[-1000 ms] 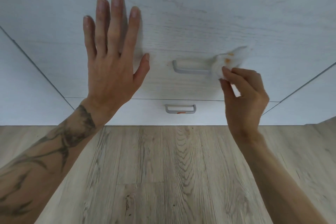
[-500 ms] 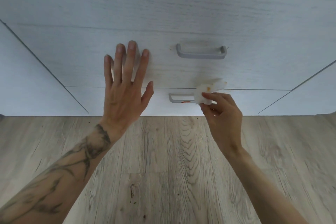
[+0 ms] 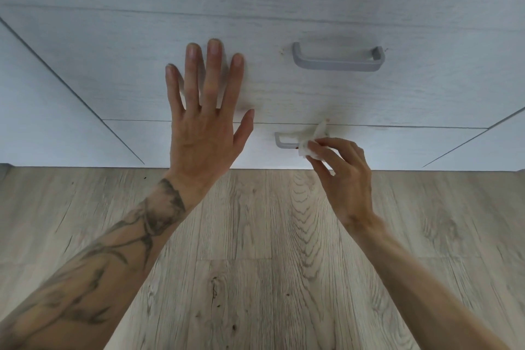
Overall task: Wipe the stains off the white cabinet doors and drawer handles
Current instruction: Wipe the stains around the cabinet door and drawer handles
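Left hand [image 3: 203,122]: I see fingers straight and spread over the drawer front [image 3: 113,79].
Right hand [image 3: 343,176]: pinches a white wipe [image 3: 311,145] on the lower handle [image 3: 284,144].
Upper handle [image 3: 338,62]: grey, with small specks beside its ends.

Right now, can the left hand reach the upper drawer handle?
Probably yes. The left hand is spread open beside the upper handle, nothing between them. The right hand pinches the wipe at the lower handle, clear of that path.
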Demonstrator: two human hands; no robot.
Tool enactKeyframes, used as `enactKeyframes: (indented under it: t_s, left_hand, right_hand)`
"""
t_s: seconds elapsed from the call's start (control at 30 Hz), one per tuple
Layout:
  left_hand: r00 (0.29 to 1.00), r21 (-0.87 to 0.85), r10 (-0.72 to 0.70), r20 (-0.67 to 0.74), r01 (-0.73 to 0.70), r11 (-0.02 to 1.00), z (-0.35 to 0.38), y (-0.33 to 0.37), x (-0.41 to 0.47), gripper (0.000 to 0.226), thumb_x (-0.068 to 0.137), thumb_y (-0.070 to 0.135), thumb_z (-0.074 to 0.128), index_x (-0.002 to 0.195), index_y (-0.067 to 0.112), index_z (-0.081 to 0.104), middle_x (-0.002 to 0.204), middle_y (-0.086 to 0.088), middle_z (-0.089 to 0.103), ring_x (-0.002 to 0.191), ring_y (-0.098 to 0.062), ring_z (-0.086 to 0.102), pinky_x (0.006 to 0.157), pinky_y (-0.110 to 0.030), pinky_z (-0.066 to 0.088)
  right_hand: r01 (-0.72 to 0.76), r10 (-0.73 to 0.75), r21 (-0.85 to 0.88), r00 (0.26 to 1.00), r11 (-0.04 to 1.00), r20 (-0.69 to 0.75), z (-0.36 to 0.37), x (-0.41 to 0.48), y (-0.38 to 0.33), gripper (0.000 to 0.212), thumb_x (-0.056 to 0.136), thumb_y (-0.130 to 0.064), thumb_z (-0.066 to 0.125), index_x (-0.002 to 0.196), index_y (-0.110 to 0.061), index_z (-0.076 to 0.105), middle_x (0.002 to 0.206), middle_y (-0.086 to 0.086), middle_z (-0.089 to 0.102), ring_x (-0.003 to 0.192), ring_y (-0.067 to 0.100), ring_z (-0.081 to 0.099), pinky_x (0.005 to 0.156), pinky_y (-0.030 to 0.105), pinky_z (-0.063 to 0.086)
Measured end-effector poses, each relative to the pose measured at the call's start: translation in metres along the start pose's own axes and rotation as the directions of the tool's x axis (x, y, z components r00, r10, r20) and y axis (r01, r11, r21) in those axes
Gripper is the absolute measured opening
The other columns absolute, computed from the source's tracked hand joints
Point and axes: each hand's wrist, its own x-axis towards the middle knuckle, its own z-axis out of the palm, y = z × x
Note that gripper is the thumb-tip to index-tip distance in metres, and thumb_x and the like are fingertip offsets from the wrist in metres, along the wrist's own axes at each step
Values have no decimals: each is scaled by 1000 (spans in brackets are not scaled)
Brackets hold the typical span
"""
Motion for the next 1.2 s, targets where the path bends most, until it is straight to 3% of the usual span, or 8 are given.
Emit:
enactKeyframes:
  t_s: [0.23, 0.33, 0.43, 0.63, 0.77, 0.97, 1.1, 1.2]
  left_hand:
    - [1000, 30, -9, 4, 9, 1000, 1, 1, 2, 74, 111, 50, 45, 165, 7, 18, 166, -30, 24, 153, -54, 23, 125, -69, 17]
    - [1000, 32, -11, 0, 11, 999, 1, 1, 1, 74, 111, 50, 45, 165, 6, 19, 166, -30, 24, 153, -54, 23, 125, -69, 16]
    - [1000, 27, -19, -3, 19, 999, 0, 1, 2, 73, 111, 50, 45, 164, 5, 23, 165, -31, 26, 152, -55, 24, 125, -70, 17]
    - [1000, 28, -15, -10, 15, 999, 1, 1, 2, 73, 111, 50, 46, 164, 6, 23, 165, -30, 25, 152, -55, 25, 124, -69, 16]
    - [1000, 25, -5, 4, 5, 1000, 1, -2, 0, 75, 110, 50, 47, 166, 8, 18, 167, -27, 20, 153, -53, 22, 126, -69, 16]
    - [1000, 18, -1, 3, 1, 1000, -1, -3, 0, 74, 111, 49, 45, 166, 8, 19, 167, -27, 23, 154, -51, 21, 126, -68, 17]
    - [1000, 23, -5, 17, 5, 1000, -2, -3, 0, 74, 111, 50, 44, 166, 8, 18, 168, -27, 20, 155, -51, 18, 126, -68, 15]
    - [1000, 21, -6, 27, 5, 1000, -2, -2, 0, 75, 111, 50, 42, 167, 9, 16, 169, -26, 19, 155, -51, 18, 126, -68, 16]
  right_hand:
    - [129, -129, 1, 992, 992, 2, 12, 14, 0, 14, 89, -10, 84, 102, -14, 82, 99, -1, 77, 89, 23, 69, 92, 36, 44]
    - [93, -93, -8, 996, 996, -15, 4, 12, 13, 15, 88, -13, 84, 104, -13, 83, 99, -1, 77, 93, 27, 68, 93, 40, 44]
    - [52, -52, 41, 999, 998, -13, 10, 14, 2, 15, 87, -12, 85, 102, -12, 83, 95, 0, 77, 91, 26, 67, 93, 32, 41]
    - [213, -215, 44, 975, 976, 56, 11, 27, 7, 15, 88, -19, 85, 103, -16, 83, 94, -5, 76, 96, 22, 62, 94, 32, 39]
    - [58, -58, 50, 998, 997, 10, 10, 20, 4, 14, 85, -18, 87, 99, -16, 85, 92, -5, 76, 98, 21, 57, 93, 33, 36]
    - [113, -117, 50, 989, 992, 85, 21, 28, -9, 13, 88, -23, 84, 100, -21, 84, 95, -9, 77, 101, 22, 59, 96, 32, 34]
    - [-93, 91, 90, 995, 992, 29, -7, 18, -5, 12, 93, -18, 81, 104, -21, 78, 95, -11, 73, 102, 14, 58, 92, 39, 45]
    - [-288, 306, 261, 952, 921, -30, -16, 23, -23, 19, 100, -17, 70, 106, -29, 57, 84, -22, 65, 90, 4, 62, 88, 21, 45]
